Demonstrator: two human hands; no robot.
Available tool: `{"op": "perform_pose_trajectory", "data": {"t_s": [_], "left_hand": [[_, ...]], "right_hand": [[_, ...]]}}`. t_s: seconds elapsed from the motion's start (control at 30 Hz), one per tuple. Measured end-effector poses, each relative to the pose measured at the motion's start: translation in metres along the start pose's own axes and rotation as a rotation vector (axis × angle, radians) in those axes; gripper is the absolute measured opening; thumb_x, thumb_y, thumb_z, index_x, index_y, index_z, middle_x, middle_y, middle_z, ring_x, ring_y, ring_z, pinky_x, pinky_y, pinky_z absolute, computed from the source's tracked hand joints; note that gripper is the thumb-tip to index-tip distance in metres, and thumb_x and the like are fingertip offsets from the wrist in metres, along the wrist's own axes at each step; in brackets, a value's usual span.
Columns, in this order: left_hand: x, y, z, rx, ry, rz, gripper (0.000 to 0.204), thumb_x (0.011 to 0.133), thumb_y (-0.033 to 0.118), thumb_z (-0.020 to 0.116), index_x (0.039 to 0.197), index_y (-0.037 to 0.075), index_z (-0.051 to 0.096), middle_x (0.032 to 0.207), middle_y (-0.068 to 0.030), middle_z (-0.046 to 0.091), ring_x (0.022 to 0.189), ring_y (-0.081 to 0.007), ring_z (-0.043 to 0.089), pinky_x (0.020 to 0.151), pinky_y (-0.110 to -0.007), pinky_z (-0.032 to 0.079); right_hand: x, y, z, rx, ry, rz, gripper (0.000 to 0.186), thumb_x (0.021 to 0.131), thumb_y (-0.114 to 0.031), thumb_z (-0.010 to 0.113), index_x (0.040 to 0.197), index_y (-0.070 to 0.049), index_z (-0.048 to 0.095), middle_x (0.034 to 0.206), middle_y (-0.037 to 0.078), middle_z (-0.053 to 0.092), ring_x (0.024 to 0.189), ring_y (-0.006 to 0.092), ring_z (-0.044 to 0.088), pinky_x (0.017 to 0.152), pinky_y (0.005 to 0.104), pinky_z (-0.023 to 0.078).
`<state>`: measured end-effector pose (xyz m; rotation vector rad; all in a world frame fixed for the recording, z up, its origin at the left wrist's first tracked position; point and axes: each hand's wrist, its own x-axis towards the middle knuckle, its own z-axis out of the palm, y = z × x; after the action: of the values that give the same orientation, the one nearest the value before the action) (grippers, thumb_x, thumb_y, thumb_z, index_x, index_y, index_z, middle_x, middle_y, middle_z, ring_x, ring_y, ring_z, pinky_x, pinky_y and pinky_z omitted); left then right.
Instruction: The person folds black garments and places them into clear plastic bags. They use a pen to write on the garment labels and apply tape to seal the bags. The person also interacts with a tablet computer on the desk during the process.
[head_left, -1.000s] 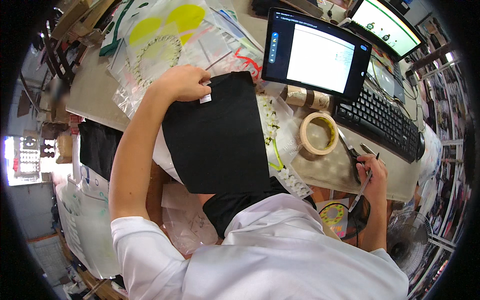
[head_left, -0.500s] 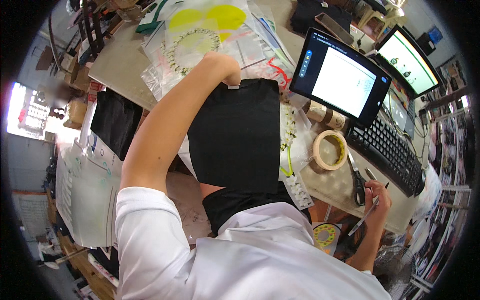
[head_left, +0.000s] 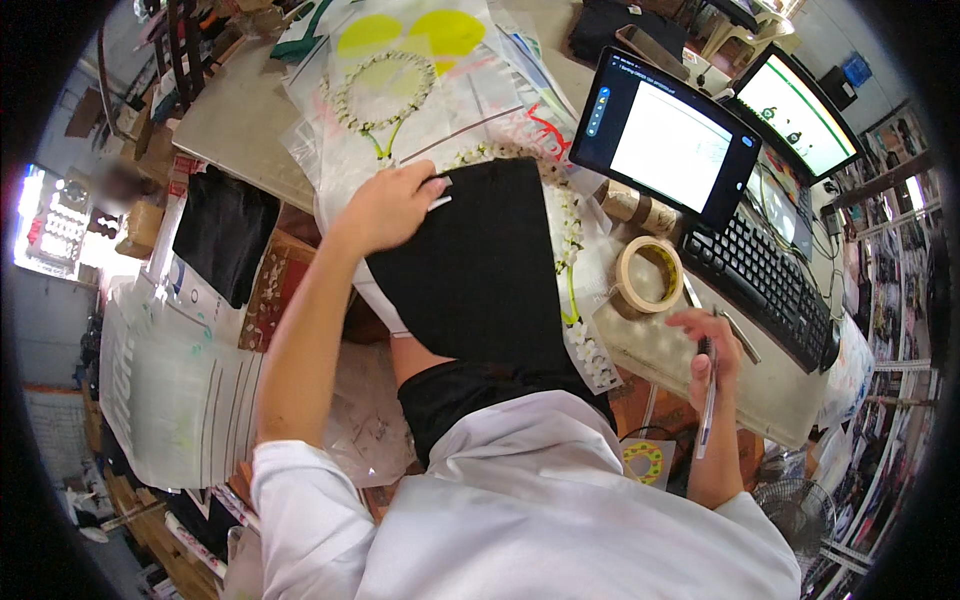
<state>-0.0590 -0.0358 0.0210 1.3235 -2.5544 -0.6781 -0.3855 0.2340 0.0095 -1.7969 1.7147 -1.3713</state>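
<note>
A folded black cloth (head_left: 490, 270), perhaps a garment, lies over the table's near edge and my lap. My left hand (head_left: 390, 210) is closed on its upper left corner, pinching it beside a small white tag (head_left: 440, 201). My right hand (head_left: 712, 350), at the table's right front, holds a slim pen (head_left: 707, 420) that points down toward me. Its fingers are bent over the scissors (head_left: 690, 290). One blade shows above the hand, while the black handles are mostly hidden under it; I cannot tell whether they are gripped.
A roll of masking tape (head_left: 650, 273) lies beside the scissors. Beyond it stand a tablet (head_left: 665, 140), a black keyboard (head_left: 765, 285) and a monitor (head_left: 800, 115). Clear sheets with printed flower wreaths (head_left: 385, 90) cover the far table. Another black cloth (head_left: 225, 235) lies at the left.
My left hand has slid left and nearer along the cloth's upper edge, baring the wreath print behind. My right hand has moved left and farther away, over the scissors' handles, with the pen still in it.
</note>
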Motion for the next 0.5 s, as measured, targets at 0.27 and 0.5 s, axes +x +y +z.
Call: {"op": "perform_pose_trajectory", "data": {"t_s": [0.27,0.5], "left_hand": [[-0.054,0.063,0.063,-0.173,0.165,-0.151,0.027,0.091,0.031,0.057,0.095,0.004,0.060,0.083,-0.0228,0.065,0.084,-0.0414,0.062,0.072,-0.048,0.047],[-0.060,0.053,0.077,-0.392,0.218,-0.128,0.023,0.086,0.020,0.065,0.099,0.003,0.055,0.087,-0.0179,0.065,0.088,-0.0345,0.063,0.076,-0.042,0.048]], "right_hand": [[0.099,-0.054,0.135,0.357,-0.227,-0.165,0.040,0.101,-0.033,0.041,0.099,0.000,0.062,0.087,0.008,0.061,0.077,0.0157,0.057,0.068,0.0291,0.045],[0.108,-0.022,0.187,0.606,-0.033,0.218,0.019,0.089,-0.018,0.068,0.089,0.000,0.061,0.079,0.005,0.065,0.067,0.0058,0.055,0.059,0.0198,0.044]]}}
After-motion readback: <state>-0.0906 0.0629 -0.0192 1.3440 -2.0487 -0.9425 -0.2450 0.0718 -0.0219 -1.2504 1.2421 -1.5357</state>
